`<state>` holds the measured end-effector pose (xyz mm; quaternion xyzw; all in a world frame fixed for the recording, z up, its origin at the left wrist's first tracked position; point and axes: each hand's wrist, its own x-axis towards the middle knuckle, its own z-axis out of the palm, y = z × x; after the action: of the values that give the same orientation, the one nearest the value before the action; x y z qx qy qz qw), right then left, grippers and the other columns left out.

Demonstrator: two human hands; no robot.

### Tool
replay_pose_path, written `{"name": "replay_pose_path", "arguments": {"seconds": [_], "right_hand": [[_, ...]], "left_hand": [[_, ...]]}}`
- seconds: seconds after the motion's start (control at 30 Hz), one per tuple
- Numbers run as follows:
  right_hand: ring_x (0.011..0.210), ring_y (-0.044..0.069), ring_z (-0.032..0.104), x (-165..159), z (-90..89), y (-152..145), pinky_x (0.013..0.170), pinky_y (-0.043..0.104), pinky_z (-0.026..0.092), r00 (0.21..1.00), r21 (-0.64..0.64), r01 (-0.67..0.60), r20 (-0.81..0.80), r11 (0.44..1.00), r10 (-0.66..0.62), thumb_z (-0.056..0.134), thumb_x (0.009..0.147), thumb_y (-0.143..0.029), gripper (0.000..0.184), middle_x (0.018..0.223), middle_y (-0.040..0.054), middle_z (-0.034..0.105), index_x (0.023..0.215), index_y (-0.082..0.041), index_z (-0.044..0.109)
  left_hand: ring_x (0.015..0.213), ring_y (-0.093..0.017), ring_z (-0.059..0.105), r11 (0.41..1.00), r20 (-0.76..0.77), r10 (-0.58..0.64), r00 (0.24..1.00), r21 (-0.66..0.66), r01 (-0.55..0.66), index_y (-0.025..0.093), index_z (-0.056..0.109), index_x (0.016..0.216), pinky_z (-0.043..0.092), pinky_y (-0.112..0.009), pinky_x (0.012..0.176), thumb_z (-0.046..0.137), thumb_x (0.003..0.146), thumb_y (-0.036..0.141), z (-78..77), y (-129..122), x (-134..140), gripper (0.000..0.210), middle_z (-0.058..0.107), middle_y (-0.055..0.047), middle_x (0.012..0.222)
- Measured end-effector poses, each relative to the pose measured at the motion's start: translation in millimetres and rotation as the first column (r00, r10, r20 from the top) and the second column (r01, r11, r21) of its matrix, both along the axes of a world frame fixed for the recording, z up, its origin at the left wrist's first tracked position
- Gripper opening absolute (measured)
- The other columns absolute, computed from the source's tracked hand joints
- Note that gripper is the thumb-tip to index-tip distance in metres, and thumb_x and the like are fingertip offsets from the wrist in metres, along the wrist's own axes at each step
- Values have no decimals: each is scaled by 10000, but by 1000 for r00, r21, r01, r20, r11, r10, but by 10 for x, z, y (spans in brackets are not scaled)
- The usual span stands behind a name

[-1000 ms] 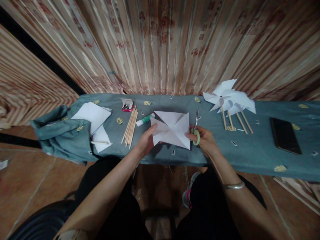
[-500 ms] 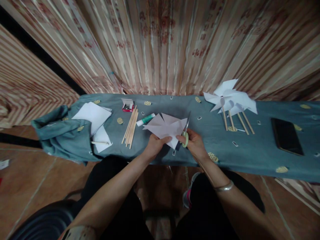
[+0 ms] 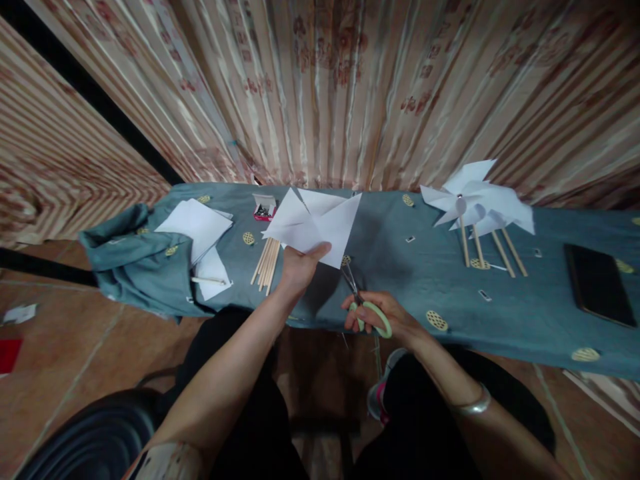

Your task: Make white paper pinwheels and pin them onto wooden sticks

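Two bare hands in view; clock positions taken from the sheet. Left hand [image 3: 299, 267]: forearm reaching forward, thumb on top, clamped on the near edge of a white paper sheet with slits cut towards its middle [image 3: 315, 223], held above the table and tilted. Right hand [image 3: 383, 310]: at 5 o'clock, palm turned inward, closed around metal scissors with pale green handles [image 3: 352, 283], fingers in the loops; blades point towards the sheet's near right corner, contact not determinable. Silver bangle [image 3: 477, 402] on the right wrist. Surface: narrow table under grey-green cloth with yellow motifs [image 3: 450, 290]. Room: pleated beige curtain with reddish print [image 3: 320, 100] at 12; brown tiled floor [image 3: 90, 340] below. Surroundings: pale wooden sticks [image 3: 267, 265] at 8, upper ends covered by the sheet; small red box with raised flap [image 3: 263, 210] near 10; loose stack of white paper [image 3: 193, 227] at 9; overlapping white paper pinwheels on wooden sticks [image 3: 485, 197] at 3; black flat rectangular device [image 3: 597, 283] beyond them, between 3 and 4.
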<state>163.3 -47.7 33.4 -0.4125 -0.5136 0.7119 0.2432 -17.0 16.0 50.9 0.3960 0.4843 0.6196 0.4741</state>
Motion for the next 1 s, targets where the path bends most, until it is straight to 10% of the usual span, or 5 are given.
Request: {"name": "replay_pose_path", "arguments": {"seconds": [1.0], "right_hand": [[512,102,555,-62,20,29,472,220,393,998,2,47,50,999,-47,715,633,-703,566,613,17,658,792,-166,637]], "left_hand": [[765,-211,647,996,-72,-42,997,-78,36,134,649,796,514,-331,751,801,557,280,-154,-44,87,318,714,-61,829]]}}
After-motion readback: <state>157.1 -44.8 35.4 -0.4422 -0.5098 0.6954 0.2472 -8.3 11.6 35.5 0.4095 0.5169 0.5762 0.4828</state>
